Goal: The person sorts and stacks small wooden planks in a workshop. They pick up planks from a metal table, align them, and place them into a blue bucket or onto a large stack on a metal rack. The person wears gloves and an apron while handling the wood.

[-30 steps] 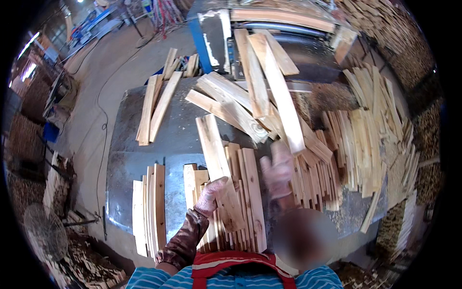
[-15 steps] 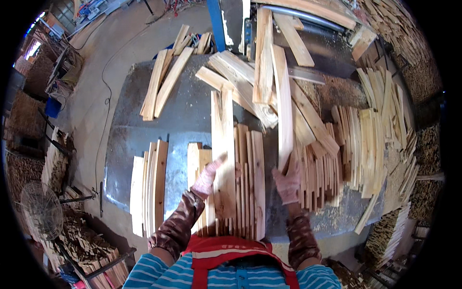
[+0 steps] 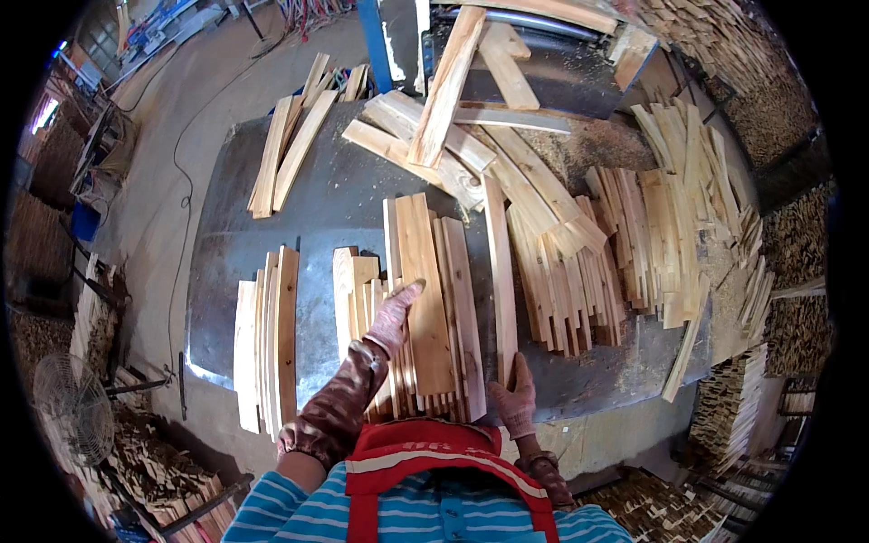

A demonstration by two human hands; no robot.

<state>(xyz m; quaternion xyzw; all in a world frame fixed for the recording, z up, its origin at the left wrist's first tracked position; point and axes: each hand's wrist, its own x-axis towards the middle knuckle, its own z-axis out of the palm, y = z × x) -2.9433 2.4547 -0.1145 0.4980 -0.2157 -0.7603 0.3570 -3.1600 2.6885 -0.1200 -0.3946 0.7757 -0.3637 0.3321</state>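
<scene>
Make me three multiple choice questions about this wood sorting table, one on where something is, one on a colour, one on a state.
1. Where does the left hand rest?
A. on the middle stack of slats
B. on the fan
C. on the floor

2. What colour is the metal post beyond the table?
A. yellow
B. blue
C. white

3. How is the long slat under the right hand?
A. standing upright
B. snapped in two
C. lying flat

Answers: A, its fingers lie on the slats; B, the post is blue; C, it lies flat on the tabletop.

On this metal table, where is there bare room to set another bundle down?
Bare metal table shows between the angled slats and the left stack, and in a narrow strip beside the middle stack. Right of the single slat, it is crowded.
</scene>
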